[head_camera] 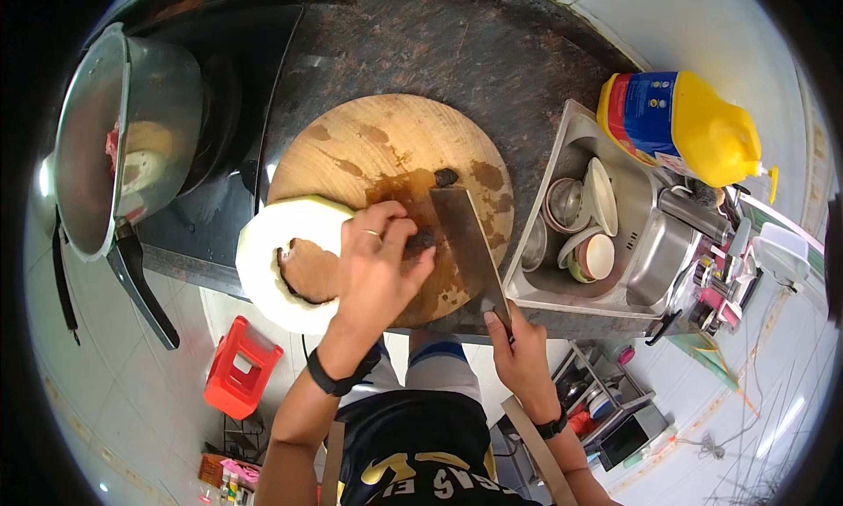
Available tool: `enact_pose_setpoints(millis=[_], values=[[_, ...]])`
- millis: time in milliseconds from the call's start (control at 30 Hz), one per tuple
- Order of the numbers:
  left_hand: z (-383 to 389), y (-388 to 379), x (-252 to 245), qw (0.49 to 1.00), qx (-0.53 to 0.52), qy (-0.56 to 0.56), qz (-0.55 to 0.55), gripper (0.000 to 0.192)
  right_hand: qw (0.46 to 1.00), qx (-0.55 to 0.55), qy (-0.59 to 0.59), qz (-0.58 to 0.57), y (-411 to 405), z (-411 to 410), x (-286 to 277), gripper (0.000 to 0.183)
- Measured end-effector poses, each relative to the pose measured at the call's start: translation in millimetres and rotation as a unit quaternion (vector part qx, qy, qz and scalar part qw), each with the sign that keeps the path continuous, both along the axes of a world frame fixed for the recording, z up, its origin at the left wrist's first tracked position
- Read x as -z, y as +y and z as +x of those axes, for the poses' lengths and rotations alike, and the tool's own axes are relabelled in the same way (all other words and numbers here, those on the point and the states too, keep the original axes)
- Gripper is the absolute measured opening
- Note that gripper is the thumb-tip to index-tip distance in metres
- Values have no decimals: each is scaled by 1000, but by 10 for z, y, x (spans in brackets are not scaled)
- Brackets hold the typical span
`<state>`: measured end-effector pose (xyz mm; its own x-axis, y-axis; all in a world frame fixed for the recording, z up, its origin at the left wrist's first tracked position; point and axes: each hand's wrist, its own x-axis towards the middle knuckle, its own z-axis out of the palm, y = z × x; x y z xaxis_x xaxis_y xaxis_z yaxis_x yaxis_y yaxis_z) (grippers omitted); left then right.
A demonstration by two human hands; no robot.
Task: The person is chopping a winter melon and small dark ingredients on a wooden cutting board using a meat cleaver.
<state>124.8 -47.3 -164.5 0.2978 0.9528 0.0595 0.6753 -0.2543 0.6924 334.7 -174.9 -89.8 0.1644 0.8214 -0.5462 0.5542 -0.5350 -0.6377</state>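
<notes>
My left hand is over the round wooden chopping board, thumb and fingers about a small dark brown lump. Its wrist crosses the edge of a thick ring of pale melon, perhaps winter melon, with a thin green rind and a hollow centre. A cleaver is in my right hand, gripped by the handle, its broad blade lying across the board's right side. Just beyond the blade's tip sits a second dark lump. Brown wet stains spread around both lumps.
At left, a deep metal pot with a black handle holds red meat and pale pieces on a black cooktop. To the right, a steel sink contains several bowls. A yellow pump jug stands behind it. A red stool is below.
</notes>
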Motion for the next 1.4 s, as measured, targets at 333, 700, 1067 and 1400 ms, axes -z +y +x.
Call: enact_pose_setpoints(millis=[333, 700, 1067, 1400], values=[[11, -367, 206, 998, -45, 40, 5, 35, 1000, -24, -19, 2, -96, -150, -197, 31], [42, -407, 294, 996, -64, 33, 47, 26, 999, -31, -12, -2, -60, -158, -250, 31], [68, -370, 220, 997, -72, 27, 28, 22, 993, -92, -74, -23, -75, -263, -321, 42], [57, -395, 305, 998, -37, -12, 52, 17, 987, -114, -96, -52, 69, -333, -416, 47]])
